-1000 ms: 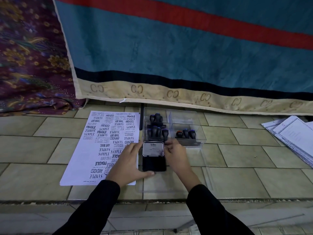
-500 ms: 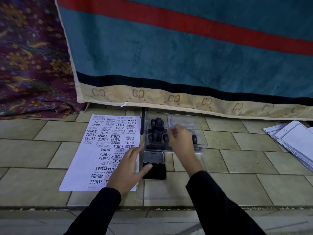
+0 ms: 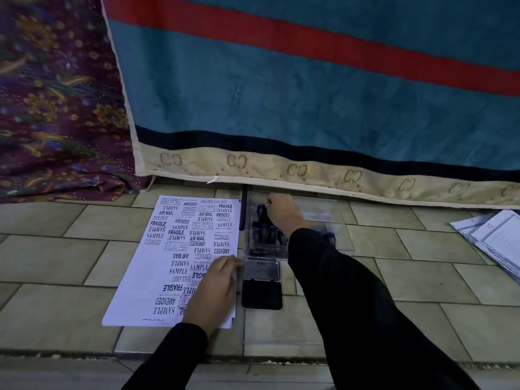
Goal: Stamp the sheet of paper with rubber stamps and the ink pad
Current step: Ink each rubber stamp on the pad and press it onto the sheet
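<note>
Black-handled rubber stamp [image 3: 262, 211] sits in the clear case [image 3: 326, 212], right hand [image 3: 284, 213] pinching its top; left hand [image 3: 212, 288] lies flat on the printed sheet [image 3: 168, 266] beside the open ink pad [image 3: 261, 294]. A snagged lift could topple neighbouring stamps [image 3: 270, 236].

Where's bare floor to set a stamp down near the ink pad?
Tiles between the box and the paper stack, and tiles left of the sheet. Crowded: ink pad and box, left hand on sheet, right hand gripping a stamp.
</note>
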A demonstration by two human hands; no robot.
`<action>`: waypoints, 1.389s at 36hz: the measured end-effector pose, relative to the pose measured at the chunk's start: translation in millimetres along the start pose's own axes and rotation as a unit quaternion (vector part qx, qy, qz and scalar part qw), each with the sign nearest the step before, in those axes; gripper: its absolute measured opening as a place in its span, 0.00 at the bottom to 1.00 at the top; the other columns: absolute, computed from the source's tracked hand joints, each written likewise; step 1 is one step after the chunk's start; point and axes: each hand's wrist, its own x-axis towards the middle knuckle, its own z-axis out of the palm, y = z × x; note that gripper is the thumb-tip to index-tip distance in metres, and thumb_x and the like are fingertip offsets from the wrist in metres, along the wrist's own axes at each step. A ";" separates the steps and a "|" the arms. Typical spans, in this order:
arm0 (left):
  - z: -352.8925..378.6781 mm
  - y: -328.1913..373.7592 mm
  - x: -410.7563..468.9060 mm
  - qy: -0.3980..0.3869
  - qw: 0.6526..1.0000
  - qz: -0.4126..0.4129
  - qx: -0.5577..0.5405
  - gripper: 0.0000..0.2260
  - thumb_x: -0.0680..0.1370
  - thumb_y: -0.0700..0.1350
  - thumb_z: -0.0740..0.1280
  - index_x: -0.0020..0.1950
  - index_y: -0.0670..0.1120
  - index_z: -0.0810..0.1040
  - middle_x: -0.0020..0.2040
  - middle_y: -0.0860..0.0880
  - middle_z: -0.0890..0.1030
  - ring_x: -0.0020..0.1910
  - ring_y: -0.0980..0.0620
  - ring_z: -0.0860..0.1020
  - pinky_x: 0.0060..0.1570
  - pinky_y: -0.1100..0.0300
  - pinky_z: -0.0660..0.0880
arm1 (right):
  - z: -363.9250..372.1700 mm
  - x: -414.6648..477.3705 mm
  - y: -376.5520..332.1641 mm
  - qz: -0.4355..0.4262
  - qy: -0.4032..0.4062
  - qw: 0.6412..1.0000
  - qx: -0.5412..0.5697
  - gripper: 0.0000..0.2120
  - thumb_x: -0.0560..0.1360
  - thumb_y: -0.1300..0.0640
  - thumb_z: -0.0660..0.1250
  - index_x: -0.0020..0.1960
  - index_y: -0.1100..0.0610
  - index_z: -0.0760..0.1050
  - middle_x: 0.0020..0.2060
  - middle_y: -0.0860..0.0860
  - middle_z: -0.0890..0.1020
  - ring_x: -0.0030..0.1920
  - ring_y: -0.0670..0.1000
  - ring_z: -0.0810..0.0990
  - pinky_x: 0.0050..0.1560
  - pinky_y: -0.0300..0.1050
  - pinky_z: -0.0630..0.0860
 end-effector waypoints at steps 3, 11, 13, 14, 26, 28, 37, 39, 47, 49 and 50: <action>-0.9 0.3 0.2 -0.008 1.000 -0.004 -0.014 0.18 0.77 0.32 0.56 0.63 0.44 0.75 0.61 0.47 0.75 0.63 0.52 0.72 0.62 0.78 0.56 | 2.0 0.8 -1.9 -0.004 0.010 1.000 -0.013 0.09 0.78 0.60 0.60 0.52 0.63 0.76 0.52 0.62 0.80 0.54 0.62 0.78 0.51 0.50 0.76; -0.9 2.4 -1.3 0.002 0.999 -0.003 -0.054 0.10 0.81 0.49 0.61 0.60 0.49 0.75 0.57 0.56 0.73 0.59 0.58 0.71 0.55 0.77 0.60 | -8.2 -4.8 -0.8 -0.042 0.088 0.994 0.053 0.05 0.75 0.64 0.65 0.51 0.62 0.73 0.48 0.60 0.79 0.48 0.59 0.78 0.45 0.51 0.76; -0.4 1.8 -1.8 -0.005 0.998 -0.014 -0.058 0.17 0.77 0.60 0.62 0.61 0.52 0.74 0.57 0.60 0.70 0.58 0.64 0.67 0.55 0.79 0.58 | -14.0 -6.6 -0.2 -0.058 0.123 0.986 0.097 0.07 0.75 0.65 0.65 0.52 0.61 0.73 0.50 0.59 0.79 0.49 0.58 0.78 0.47 0.49 0.76; -0.7 1.8 -2.1 -0.006 0.998 -0.016 -0.055 0.22 0.75 0.65 0.61 0.62 0.54 0.73 0.58 0.61 0.69 0.58 0.66 0.66 0.55 0.79 0.58 | -17.1 -8.3 -0.3 -0.062 0.138 0.980 0.125 0.09 0.75 0.64 0.65 0.55 0.61 0.74 0.52 0.58 0.78 0.51 0.57 0.78 0.49 0.48 0.76; -2.7 2.9 -2.3 -0.039 0.998 0.050 -0.002 0.48 0.59 0.79 0.63 0.72 0.51 0.68 0.70 0.60 0.62 0.70 0.62 0.61 0.69 0.66 0.58 | -16.9 -132.1 12.9 -0.119 0.172 0.937 0.281 0.12 0.70 0.59 0.74 0.52 0.55 0.80 0.46 0.45 0.78 0.38 0.36 0.79 0.43 0.21 0.73; -3.2 3.6 -1.7 -0.040 0.997 0.058 0.007 0.49 0.59 0.78 0.65 0.72 0.50 0.68 0.69 0.58 0.63 0.70 0.60 0.61 0.70 0.65 0.57 | -7.1 -151.7 15.8 -0.130 0.139 0.943 0.274 0.12 0.69 0.59 0.74 0.52 0.56 0.80 0.46 0.47 0.80 0.39 0.40 0.81 0.45 0.24 0.75; -5.6 8.2 -3.0 -0.049 0.998 0.033 -0.022 0.49 0.59 0.72 0.70 0.74 0.50 0.63 0.69 0.57 0.65 0.69 0.60 0.62 0.68 0.66 0.58 | 15.8 -182.5 17.3 -0.149 0.102 0.955 0.235 0.12 0.68 0.60 0.75 0.50 0.58 0.80 0.45 0.51 0.80 0.43 0.48 0.81 0.47 0.38 0.79; -6.3 8.7 -3.0 -0.052 0.998 0.032 -0.020 0.49 0.59 0.72 0.71 0.75 0.50 0.63 0.69 0.57 0.65 0.69 0.59 0.62 0.68 0.65 0.58 | 16.7 -183.6 14.8 -0.150 0.102 0.957 0.225 0.11 0.68 0.60 0.74 0.51 0.58 0.80 0.45 0.51 0.80 0.44 0.48 0.80 0.48 0.42 0.79; -5.8 9.0 -2.3 -0.054 0.998 0.028 -0.023 0.50 0.59 0.72 0.71 0.74 0.49 0.63 0.71 0.55 0.66 0.70 0.58 0.62 0.69 0.65 0.57 | 15.2 -188.5 7.7 -0.152 0.098 0.963 0.198 0.13 0.68 0.61 0.73 0.52 0.58 0.79 0.47 0.52 0.79 0.46 0.49 0.80 0.49 0.35 0.75; -5.9 8.9 -2.1 -0.052 0.998 0.029 -0.026 0.50 0.58 0.73 0.70 0.74 0.48 0.65 0.70 0.54 0.67 0.70 0.58 0.63 0.69 0.64 0.58 | 14.4 -189.7 8.1 -0.153 0.091 0.965 0.193 0.14 0.69 0.60 0.73 0.54 0.58 0.79 0.48 0.52 0.79 0.47 0.49 0.80 0.51 0.39 0.77; -5.9 8.6 -2.0 -0.051 0.998 0.030 -0.029 0.50 0.58 0.74 0.69 0.74 0.48 0.65 0.70 0.54 0.67 0.70 0.58 0.63 0.70 0.63 0.59 | 14.1 -190.1 8.4 -0.156 0.091 0.965 0.190 0.13 0.69 0.60 0.72 0.54 0.58 0.79 0.48 0.52 0.79 0.47 0.49 0.80 0.51 0.40 0.78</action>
